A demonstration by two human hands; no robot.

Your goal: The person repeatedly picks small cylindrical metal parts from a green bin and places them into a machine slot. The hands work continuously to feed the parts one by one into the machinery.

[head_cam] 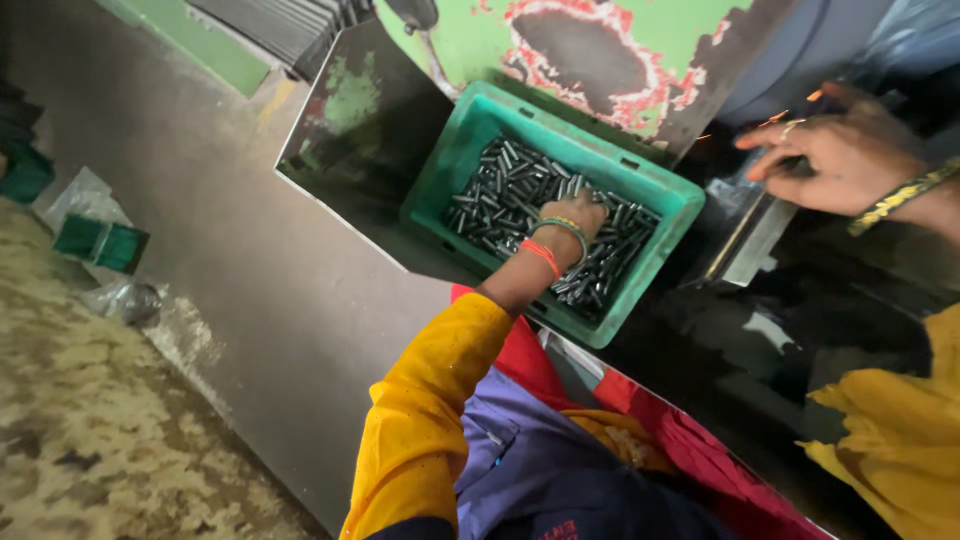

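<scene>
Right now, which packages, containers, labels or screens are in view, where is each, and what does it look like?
Green plastic crate: centre, on a dark metal shelf, rectangular, full of small dark metal pins; the left hand reaches into it.
Green box: left, on the floor, small and rectangular.
Clear plastic bag: left, behind that box, crumpled.
Labels, signs, screens: none visible.

A worn green machine panel [600,60] with peeling paint; left of it, grey floor [200,250] and plastic scraps [120,295].
</scene>
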